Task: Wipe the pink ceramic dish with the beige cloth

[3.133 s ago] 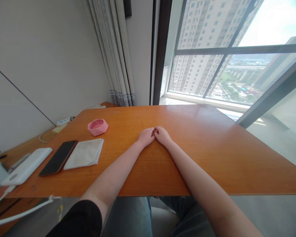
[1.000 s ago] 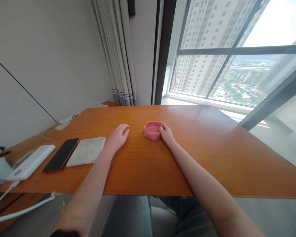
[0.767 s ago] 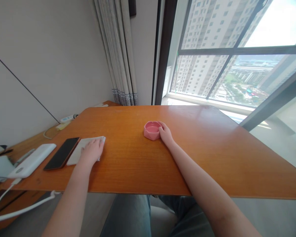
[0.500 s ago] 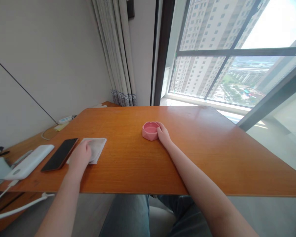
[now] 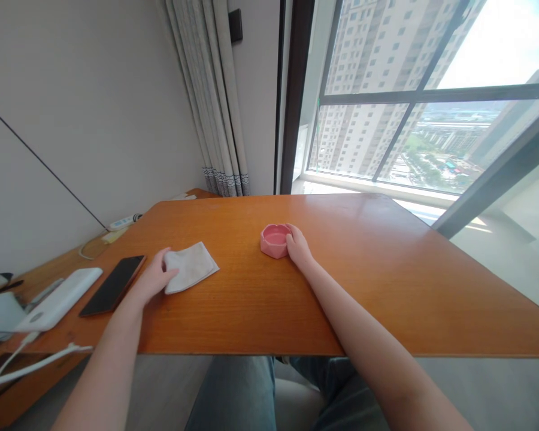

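A folded pale cloth point(image 5: 192, 267) is at the left of the wooden table point(image 5: 251, 317). My left hand point(image 5: 155, 276) has its left edge between thumb and fingers; the fingertips are partly hidden by the cloth. Near the middle of the table stands a pink faceted ashtray point(image 5: 275, 242), upright, with notches in its rim. My right hand point(image 5: 299, 244) grips the ashtray's right side, thumb in front and fingers around the back. The two things are well apart.
Left of my left hand lies a dark phone point(image 5: 113, 286), then a white power bank point(image 5: 61, 299) with a white cable point(image 5: 36, 370). A power strip point(image 5: 124, 221) rests by the wall. The table's front edge runs just above my knees.
My left hand has turned and pulled the cloth rightward, away from the phone, and the cloth has rotated. My right hand and the ashtray have stayed in place.
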{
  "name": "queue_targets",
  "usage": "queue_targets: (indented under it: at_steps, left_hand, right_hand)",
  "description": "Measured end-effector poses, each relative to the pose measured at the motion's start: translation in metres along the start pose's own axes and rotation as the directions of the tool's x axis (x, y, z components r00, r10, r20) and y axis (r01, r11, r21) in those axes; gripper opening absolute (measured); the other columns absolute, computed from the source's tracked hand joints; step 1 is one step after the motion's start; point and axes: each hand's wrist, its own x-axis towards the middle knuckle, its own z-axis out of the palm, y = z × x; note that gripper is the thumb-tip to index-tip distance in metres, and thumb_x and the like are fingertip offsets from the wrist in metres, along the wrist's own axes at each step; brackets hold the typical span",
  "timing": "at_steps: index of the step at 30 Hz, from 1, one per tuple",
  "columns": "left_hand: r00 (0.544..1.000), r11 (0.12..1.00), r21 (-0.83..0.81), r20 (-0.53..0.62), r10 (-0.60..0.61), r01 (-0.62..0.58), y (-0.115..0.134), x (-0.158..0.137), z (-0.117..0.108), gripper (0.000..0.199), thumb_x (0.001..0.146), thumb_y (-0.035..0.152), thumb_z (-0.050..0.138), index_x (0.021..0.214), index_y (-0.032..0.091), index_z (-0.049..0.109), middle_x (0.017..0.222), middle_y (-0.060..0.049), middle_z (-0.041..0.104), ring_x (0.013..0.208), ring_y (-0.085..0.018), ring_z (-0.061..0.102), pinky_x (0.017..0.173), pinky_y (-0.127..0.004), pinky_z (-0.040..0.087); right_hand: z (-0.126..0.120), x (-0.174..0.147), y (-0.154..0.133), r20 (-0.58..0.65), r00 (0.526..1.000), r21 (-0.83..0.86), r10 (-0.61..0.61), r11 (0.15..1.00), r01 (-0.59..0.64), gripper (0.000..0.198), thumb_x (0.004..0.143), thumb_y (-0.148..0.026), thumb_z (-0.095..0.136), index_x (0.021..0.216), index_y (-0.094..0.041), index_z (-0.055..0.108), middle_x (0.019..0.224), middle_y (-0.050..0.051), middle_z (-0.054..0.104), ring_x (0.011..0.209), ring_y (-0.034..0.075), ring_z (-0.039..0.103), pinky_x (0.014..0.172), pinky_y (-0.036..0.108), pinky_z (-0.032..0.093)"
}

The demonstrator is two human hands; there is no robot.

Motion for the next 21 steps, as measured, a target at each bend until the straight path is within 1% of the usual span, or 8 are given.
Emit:
queue_targets:
  at_steps: [3,6,9,12,15,18,20,21]
  left_hand:
    - [0.994,0.929,-0.370,0.091,0.058,-0.020,0.049,-0.004,0.022,0.077,0.067,0.031,0.061,0.138,0.021,0.034,0.105,-0.007,0.062,0.090,-0.021,0.062,0.080,-0.035,0.052]
    - [0.981,0.788,-0.607,0.071,0.178,-0.099,0.107,-0.009,0.045,0.071,0.071,0.031,0.055,0.139,0.025,0.035,0.108,-0.005,0.060,0.087,-0.019,0.062,0.076,-0.033,0.053]
    - [0.949,0.690,-0.701,0.062,0.308,-0.178,0.158,-0.010,0.064,0.064,0.077,0.031,0.043,0.140,0.025,0.034,0.116,-0.006,0.058,0.094,-0.020,0.061,0.080,-0.034,0.053]
    - [0.896,0.648,-0.724,0.098,0.434,-0.235,0.191,-0.006,0.082,0.063,0.079,0.031,0.042,0.141,0.027,0.031,0.122,-0.005,0.055,0.102,-0.020,0.060,0.084,-0.035,0.051]
    - [0.855,0.656,-0.736,0.221,0.469,-0.170,0.205,-0.001,0.102,0.068,0.075,0.029,0.051,0.140,0.026,0.031,0.114,-0.006,0.059,0.094,-0.021,0.062,0.081,-0.036,0.052]
    - [0.836,0.683,-0.725,0.319,0.446,-0.088,0.200,0.002,0.129,0.077,0.071,0.027,0.060,0.140,0.023,0.027,0.101,-0.006,0.063,0.087,-0.021,0.063,0.078,-0.036,0.052]
    - [0.869,0.701,-0.704,0.272,0.412,-0.112,0.187,0.005,0.148,0.073,0.074,0.031,0.061,0.138,0.021,0.028,0.099,-0.007,0.063,0.089,-0.020,0.062,0.082,-0.036,0.050]
    - [0.895,0.728,-0.671,0.227,0.383,-0.141,0.178,0.007,0.158,0.068,0.077,0.034,0.059,0.137,0.019,0.030,0.100,-0.008,0.062,0.092,-0.020,0.061,0.085,-0.037,0.049]
  right_hand:
    - [-0.006,0.000,-0.014,-0.102,0.988,0.047,-0.120,0.991,0.125,0.039,0.084,-0.035,0.044,0.117,-0.018,0.057,0.131,0.012,0.053,0.128,0.024,0.042,0.112,0.045,0.026]
    - [-0.014,0.001,-0.032,-0.100,0.991,0.332,-0.090,0.936,0.119,0.042,0.086,-0.048,0.044,0.113,-0.019,0.058,0.118,0.012,0.061,0.112,0.023,0.057,0.097,0.042,0.045]
    - [-0.022,0.002,-0.047,0.187,0.980,0.569,0.073,0.805,-0.169,0.061,0.085,-0.065,0.032,0.103,-0.016,0.062,0.093,0.013,0.068,0.085,0.025,0.067,0.074,0.041,0.055]
    - [-0.033,0.001,-0.055,0.473,0.878,0.607,0.074,0.695,-0.385,0.082,0.082,-0.076,0.016,0.099,-0.013,0.066,0.091,0.016,0.070,0.088,0.028,0.067,0.074,0.044,0.055]
    - [-0.043,0.000,-0.056,0.547,0.837,0.639,0.022,0.635,-0.435,0.087,0.081,-0.078,0.012,0.109,-0.014,0.064,0.102,0.016,0.069,0.099,0.030,0.065,0.081,0.046,0.053]
    - [-0.044,0.004,-0.049,0.529,0.841,0.607,0.113,0.643,-0.467,0.063,0.083,-0.067,0.039,0.109,-0.015,0.062,0.105,0.014,0.069,0.101,0.029,0.064,0.084,0.043,0.054]
    - [-0.043,0.008,-0.044,0.388,0.892,0.599,0.232,0.672,-0.435,0.046,0.081,-0.050,0.054,0.109,-0.015,0.061,0.105,0.013,0.069,0.101,0.029,0.064,0.084,0.041,0.054]
    - [-0.042,0.010,-0.043,0.251,0.928,0.613,0.276,0.697,-0.373,0.042,0.080,-0.044,0.055,0.111,-0.016,0.059,0.106,0.013,0.068,0.102,0.028,0.063,0.085,0.040,0.054]
